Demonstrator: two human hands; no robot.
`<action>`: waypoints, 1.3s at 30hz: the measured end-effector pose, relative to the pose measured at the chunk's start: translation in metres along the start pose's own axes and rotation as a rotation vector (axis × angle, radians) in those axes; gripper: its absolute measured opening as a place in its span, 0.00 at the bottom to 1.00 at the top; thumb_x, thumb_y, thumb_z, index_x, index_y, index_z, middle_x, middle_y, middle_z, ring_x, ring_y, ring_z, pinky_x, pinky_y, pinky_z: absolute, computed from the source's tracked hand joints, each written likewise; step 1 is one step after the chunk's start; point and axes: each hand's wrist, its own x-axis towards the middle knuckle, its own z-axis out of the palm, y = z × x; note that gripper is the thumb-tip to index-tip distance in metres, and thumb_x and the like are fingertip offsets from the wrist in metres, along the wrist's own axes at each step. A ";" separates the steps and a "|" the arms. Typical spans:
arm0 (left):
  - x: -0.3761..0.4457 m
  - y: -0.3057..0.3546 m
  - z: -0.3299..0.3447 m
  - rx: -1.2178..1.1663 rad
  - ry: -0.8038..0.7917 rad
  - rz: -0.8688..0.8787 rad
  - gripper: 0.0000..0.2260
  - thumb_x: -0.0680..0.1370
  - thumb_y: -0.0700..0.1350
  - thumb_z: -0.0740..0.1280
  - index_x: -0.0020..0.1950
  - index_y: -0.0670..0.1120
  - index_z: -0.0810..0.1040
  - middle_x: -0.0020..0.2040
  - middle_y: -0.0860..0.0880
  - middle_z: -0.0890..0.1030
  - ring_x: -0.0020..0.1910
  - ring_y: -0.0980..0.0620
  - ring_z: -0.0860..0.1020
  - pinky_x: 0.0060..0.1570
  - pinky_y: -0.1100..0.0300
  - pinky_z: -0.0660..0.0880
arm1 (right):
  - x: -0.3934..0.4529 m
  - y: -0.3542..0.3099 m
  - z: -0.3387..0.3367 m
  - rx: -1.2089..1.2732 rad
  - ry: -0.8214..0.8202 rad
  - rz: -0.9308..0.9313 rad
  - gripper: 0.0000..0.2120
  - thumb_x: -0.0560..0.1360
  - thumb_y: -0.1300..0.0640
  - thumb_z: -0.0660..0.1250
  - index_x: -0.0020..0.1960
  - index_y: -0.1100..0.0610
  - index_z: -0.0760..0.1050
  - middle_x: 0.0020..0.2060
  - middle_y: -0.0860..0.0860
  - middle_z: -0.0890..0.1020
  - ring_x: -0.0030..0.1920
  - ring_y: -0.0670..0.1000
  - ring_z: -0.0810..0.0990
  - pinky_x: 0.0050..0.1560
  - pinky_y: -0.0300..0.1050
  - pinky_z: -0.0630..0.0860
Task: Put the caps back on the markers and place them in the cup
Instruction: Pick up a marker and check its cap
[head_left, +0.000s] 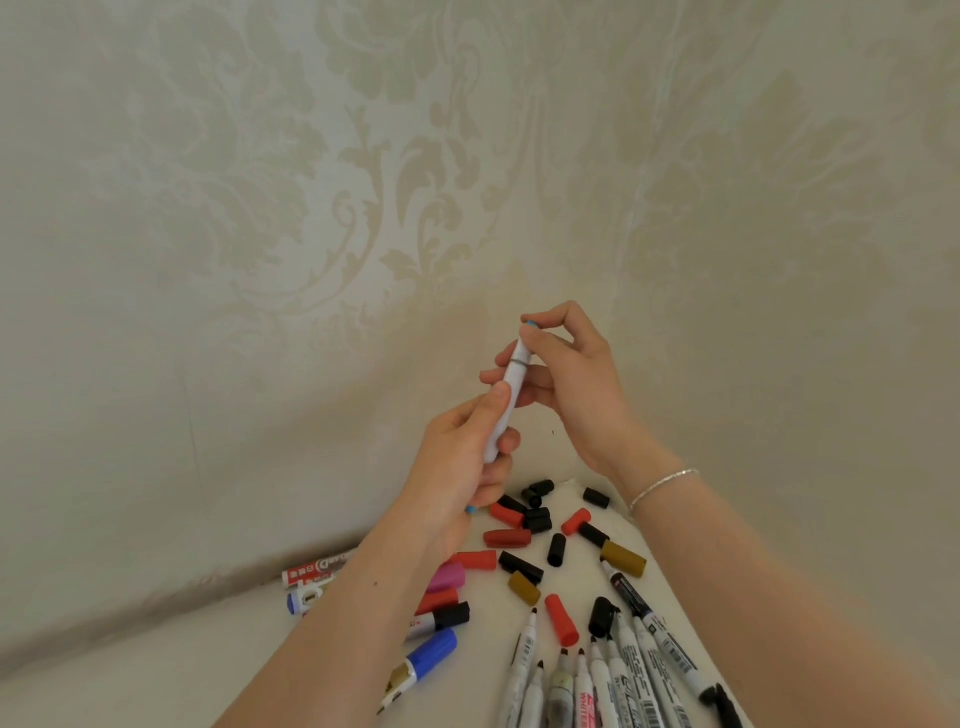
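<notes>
Left hand (457, 467) is gripping the lower barrel of a slim white cylindrical marker (506, 400), held raised above the bench (249, 670); right hand (566, 379) is pinching its upper end, fingers (537, 340) curled round it. Smooth plastic caps (535, 540), red, black, ochre, are lying scattered below. Uncapped markers (597, 680) are fanning beside them; one reads "WHITE".
</notes>
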 end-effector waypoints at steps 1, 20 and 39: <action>0.000 0.000 0.000 -0.007 0.007 -0.003 0.11 0.80 0.53 0.62 0.54 0.50 0.81 0.30 0.52 0.69 0.23 0.58 0.58 0.18 0.67 0.54 | 0.000 0.001 0.001 -0.001 0.001 -0.001 0.01 0.80 0.62 0.59 0.50 0.58 0.68 0.40 0.62 0.79 0.39 0.60 0.85 0.32 0.42 0.77; 0.009 -0.005 0.000 -0.423 -0.189 -0.200 0.14 0.81 0.40 0.56 0.65 0.37 0.72 0.38 0.44 0.78 0.30 0.55 0.70 0.23 0.66 0.68 | -0.008 0.012 -0.011 0.047 0.043 0.158 0.21 0.80 0.63 0.60 0.69 0.47 0.66 0.42 0.60 0.84 0.44 0.58 0.85 0.46 0.48 0.81; 0.010 -0.009 -0.018 -0.245 -0.226 -0.435 0.08 0.80 0.37 0.56 0.53 0.36 0.74 0.38 0.43 0.76 0.34 0.50 0.76 0.39 0.58 0.76 | -0.027 0.055 -0.027 -1.429 -0.385 -0.757 0.37 0.66 0.24 0.59 0.54 0.56 0.75 0.40 0.48 0.72 0.43 0.50 0.71 0.62 0.49 0.67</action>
